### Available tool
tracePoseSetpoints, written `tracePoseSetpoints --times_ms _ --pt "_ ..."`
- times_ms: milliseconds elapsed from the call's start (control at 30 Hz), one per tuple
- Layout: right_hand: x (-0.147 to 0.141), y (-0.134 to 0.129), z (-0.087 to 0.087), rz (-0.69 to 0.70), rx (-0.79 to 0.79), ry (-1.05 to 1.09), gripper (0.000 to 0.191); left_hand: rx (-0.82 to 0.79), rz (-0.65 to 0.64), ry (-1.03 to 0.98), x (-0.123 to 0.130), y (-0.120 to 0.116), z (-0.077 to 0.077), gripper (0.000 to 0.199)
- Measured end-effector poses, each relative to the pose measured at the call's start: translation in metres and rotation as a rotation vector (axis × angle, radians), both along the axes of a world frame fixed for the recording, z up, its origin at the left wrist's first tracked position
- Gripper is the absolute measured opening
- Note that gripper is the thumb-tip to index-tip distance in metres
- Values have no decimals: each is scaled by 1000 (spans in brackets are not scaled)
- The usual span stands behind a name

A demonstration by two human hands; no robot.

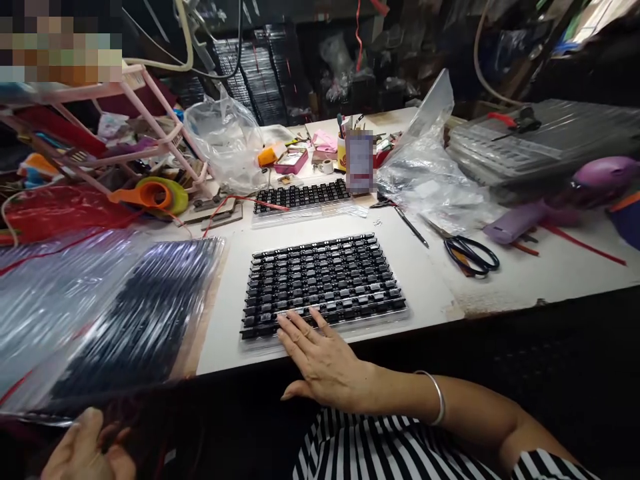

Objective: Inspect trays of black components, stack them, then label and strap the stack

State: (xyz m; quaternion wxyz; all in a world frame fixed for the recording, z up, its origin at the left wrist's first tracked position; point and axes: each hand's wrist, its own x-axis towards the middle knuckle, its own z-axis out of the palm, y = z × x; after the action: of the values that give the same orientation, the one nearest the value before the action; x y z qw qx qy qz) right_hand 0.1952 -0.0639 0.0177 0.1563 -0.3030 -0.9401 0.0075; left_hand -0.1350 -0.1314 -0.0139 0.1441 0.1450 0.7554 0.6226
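A clear plastic tray (350, 327) filled with rows of small black parts (320, 280) lies on the white table in front of me. My right hand (320, 360) rests on the tray's near edge, fingers spread and touching the nearest row, with nothing held. Low at the left, my left hand (90, 450) is beside the table's front edge, near a plastic-wrapped stack of black strips (145, 313). Its fingers are slightly curled and apart, partly blurred, with nothing visible in them.
Behind the tray lies a second tray of black parts (300, 195). Scissors (467, 253), a pen (411, 227) and plastic bags (430, 173) are at the right. A pink rack (165, 133) and orange tape dispenser (153, 195) stand left.
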Motion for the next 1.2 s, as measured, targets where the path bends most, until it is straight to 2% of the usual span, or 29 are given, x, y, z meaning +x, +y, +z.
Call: tracePoseSetpoints --times_ms 33,100,233,333,400,500,567,633,700,767,833,933,1033,1100,1200 --pt "1 -1 1 -1 -18 8 79 53 46 -40 4 2 4 22" --pt "4 -1 1 -15 -41 30 81 157 55 -82 16 7 13 27" --pt "8 2 -5 -38 -48 29 86 335 -31 -21 36 9 31 59" --pt "11 9 -2 -33 -85 49 83 413 -20 57 45 7 40 62" --pt "15 18 9 -67 -113 142 74 402 -10 16 50 9 46 58" --pt "32 35 32 -182 -268 490 58 340 -79 -180 63 20 54 44" --pt "50 47 44 -250 -485 842 52 294 -231 -322 76 33 56 44" --pt "71 57 49 -323 -688 1143 50 249 -409 -407 89 47 55 52" --pt "93 62 47 -442 -797 1283 51 210 -544 -425 99 60 49 58" --pt "115 62 41 -558 -841 1262 54 157 -593 -377 105 70 39 61" --pt "135 56 33 -610 -854 1145 57 63 -592 -231 106 76 27 61" --pt "157 46 21 -700 -731 850 57 -98 -634 66 105 82 13 58" --pt "170 46 14 -858 -524 584 56 -152 -697 202 104 88 8 58" --pt "173 52 11 -902 -471 537 55 -149 -709 221 103 93 8 57" --pt "170 66 7 -889 -444 537 47 -173 -732 217 100 104 10 57"
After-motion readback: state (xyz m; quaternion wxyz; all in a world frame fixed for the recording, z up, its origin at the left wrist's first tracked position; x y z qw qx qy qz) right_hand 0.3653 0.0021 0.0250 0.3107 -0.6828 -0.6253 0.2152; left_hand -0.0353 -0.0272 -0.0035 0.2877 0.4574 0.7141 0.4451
